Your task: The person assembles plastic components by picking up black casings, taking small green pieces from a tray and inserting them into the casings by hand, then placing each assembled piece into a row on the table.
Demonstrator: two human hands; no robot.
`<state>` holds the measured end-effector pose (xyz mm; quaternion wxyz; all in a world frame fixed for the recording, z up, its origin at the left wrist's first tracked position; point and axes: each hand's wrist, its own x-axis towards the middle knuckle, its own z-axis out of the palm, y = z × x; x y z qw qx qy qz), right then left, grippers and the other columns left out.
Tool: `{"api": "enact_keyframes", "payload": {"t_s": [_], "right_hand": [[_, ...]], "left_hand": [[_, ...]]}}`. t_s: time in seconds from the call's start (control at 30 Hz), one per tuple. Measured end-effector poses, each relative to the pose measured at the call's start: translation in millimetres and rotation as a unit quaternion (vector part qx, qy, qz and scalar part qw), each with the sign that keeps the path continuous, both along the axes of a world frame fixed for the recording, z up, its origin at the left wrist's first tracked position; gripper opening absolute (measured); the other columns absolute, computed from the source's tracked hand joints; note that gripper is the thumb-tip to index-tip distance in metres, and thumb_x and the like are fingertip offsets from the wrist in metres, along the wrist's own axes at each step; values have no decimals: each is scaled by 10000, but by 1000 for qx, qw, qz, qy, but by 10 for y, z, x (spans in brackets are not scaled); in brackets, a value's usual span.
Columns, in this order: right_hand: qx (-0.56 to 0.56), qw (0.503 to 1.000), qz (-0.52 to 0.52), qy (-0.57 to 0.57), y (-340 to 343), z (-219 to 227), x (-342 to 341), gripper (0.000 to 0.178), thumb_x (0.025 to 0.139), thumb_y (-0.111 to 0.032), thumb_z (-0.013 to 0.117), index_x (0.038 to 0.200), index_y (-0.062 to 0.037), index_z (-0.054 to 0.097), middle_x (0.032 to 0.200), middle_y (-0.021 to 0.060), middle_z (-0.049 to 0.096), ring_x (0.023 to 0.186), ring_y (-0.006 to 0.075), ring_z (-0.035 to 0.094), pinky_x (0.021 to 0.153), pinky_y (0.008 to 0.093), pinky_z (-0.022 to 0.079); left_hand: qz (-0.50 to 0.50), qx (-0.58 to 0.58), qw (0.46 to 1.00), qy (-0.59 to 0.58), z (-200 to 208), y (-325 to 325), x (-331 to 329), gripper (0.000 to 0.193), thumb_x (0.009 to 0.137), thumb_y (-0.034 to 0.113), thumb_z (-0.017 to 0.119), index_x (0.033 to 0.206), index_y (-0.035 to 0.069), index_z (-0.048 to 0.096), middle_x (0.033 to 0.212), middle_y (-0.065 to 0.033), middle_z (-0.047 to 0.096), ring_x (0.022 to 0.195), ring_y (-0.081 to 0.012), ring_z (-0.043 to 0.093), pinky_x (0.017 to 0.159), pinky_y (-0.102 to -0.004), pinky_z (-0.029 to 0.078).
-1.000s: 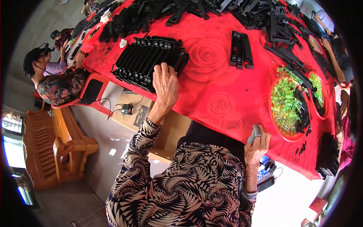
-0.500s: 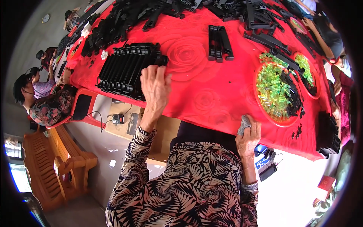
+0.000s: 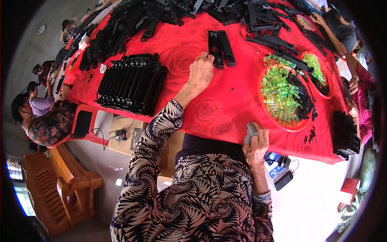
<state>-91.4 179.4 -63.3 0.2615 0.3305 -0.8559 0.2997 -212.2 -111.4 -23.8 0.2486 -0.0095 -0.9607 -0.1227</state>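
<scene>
My left hand (image 3: 200,71) reaches over the red cloth, its bent fingers closed at the near left edge of a black slotted plastic part (image 3: 214,48). A similar part (image 3: 227,47) lies right beside that one. The fingertips partly cover the touched piece. My right hand (image 3: 256,143) rests at the near table edge, fingers loosely bent and apart, with no object seen in it. A grey covering (image 3: 250,132) wraps one of its digits. Left of my left hand lies a neat row of black plastic parts (image 3: 128,84), side by side.
A red basket (image 3: 278,122) holds yellow-green clear pieces and small black pieces; a second basket (image 3: 331,89) stands behind it. Loose black parts (image 3: 133,30) are heaped along the far side. A black stack (image 3: 346,135) sits at the right edge. Other people work around the table.
My left hand has left the row of black parts and moved right and away from me to the pair of parts. My right hand stays at the table edge. The view has shifted slightly.
</scene>
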Motion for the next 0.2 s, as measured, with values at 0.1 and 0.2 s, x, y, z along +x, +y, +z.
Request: {"api": "enact_keyframes", "payload": {"t_s": [0.1, 0.2], "right_hand": [[5, 1000, -1, 6, 21, -27, -5, 348, 527, -4, 579, 865, 75, 586, 1199, 194, 580, 880, 394, 536, 709, 469, 497], [5, 1000, 2, -3, 25, -37, -16, 364, 528, -21, 587, 880, 73, 584, 1215, 196, 572, 890, 391, 534, 721, 473, 497]], "left_hand": [[-42, -13, 999, 6, -45, -26, -6, 255, 766, 20, 643, 1001, 21, 542, 1010, -162, 535, 911, -352, 619, 693, -451, 552], [-49, -15, 999, 5, -73, -73, 16, 257, 765, 24, 650, 1005, 31, 557, 1039, -160, 546, 940, -354, 619, 700, -448, 554]]}}
